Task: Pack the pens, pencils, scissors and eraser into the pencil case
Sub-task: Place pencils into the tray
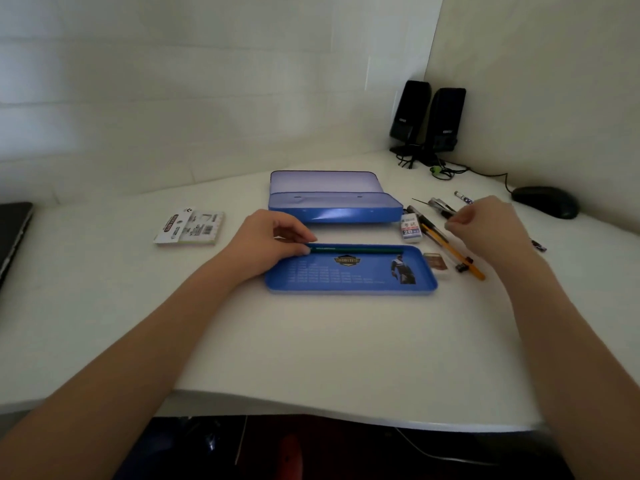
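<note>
Packing has barely begun. The left hand pinches the end of a green pencil lying along the far edge of the blue tray, the only item placed so far. The open pencil case sits just behind. The right hand, fingers curled, hovers over the pens; whether it grips one I cannot tell. The eraser lies beside them, unpacked; no scissors are clearly visible.

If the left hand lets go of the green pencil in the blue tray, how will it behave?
The green pencil looks straight and stiff, so probably no flexing. It lies along the tray's far rim, which likely stops any rolling. The left hand pinches its end.
</note>
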`<act>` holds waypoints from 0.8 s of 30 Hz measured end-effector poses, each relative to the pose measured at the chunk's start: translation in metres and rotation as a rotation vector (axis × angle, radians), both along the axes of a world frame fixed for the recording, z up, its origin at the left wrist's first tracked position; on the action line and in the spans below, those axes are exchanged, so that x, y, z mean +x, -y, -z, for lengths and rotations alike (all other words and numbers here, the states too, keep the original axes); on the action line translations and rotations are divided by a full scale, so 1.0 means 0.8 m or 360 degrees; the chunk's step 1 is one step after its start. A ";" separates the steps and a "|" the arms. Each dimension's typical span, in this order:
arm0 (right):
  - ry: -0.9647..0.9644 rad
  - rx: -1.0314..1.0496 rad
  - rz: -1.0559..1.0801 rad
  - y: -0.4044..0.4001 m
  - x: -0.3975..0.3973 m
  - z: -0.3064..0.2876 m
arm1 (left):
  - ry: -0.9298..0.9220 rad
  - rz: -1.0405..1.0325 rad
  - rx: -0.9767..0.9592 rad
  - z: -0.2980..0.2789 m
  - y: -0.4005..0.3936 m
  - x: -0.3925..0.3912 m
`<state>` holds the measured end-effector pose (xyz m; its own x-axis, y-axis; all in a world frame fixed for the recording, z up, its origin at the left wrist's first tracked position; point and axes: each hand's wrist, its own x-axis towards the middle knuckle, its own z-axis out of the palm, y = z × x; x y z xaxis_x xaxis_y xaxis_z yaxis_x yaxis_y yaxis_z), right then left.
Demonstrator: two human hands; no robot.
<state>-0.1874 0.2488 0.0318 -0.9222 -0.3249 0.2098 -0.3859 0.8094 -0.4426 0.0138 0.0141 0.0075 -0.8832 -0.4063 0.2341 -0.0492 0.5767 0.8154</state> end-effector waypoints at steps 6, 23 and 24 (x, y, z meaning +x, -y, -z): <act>0.0186 0.0160 -0.0153 0.011 0.013 -0.004 | 0.0002 0.0000 0.0007 0.001 0.002 -0.001; 0.0017 0.0305 -0.0016 0.006 0.008 -0.002 | 0.0016 0.0002 0.0010 0.000 0.005 -0.004; 0.0024 0.0325 -0.0004 0.005 0.008 -0.002 | 0.0013 0.0002 0.0003 0.000 0.005 -0.004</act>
